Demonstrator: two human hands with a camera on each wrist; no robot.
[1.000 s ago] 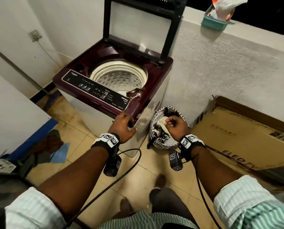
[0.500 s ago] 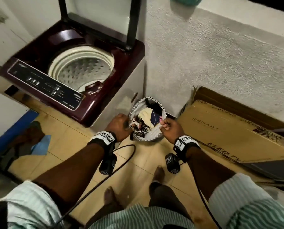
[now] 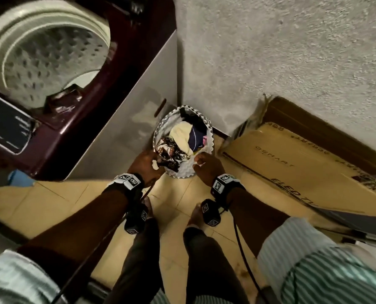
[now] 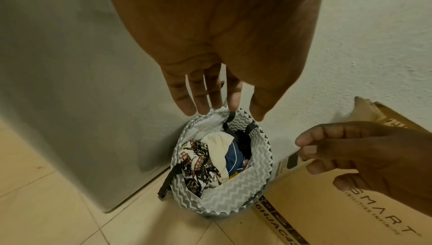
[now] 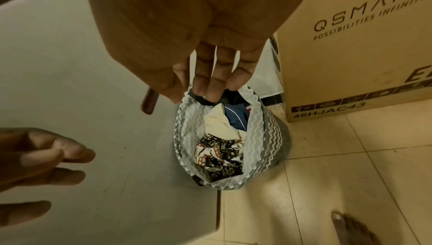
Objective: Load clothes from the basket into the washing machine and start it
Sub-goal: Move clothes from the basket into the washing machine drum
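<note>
The basket (image 3: 183, 172) stands upright, mouth up, on the tiled floor (image 3: 51, 205) between washing machine (image 3: 125, 119) and cardboard box (image 3: 292, 163); left hand (image 3: 144, 164) and right hand (image 3: 206, 166) hover with fingers released, gripping nothing.

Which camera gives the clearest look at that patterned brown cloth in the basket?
The left wrist view: the patterned cloth lies sharp and unobstructed in the basket. The right wrist view also shows it clearly, slightly darker. The head view shows it smaller, between the hands.
</note>
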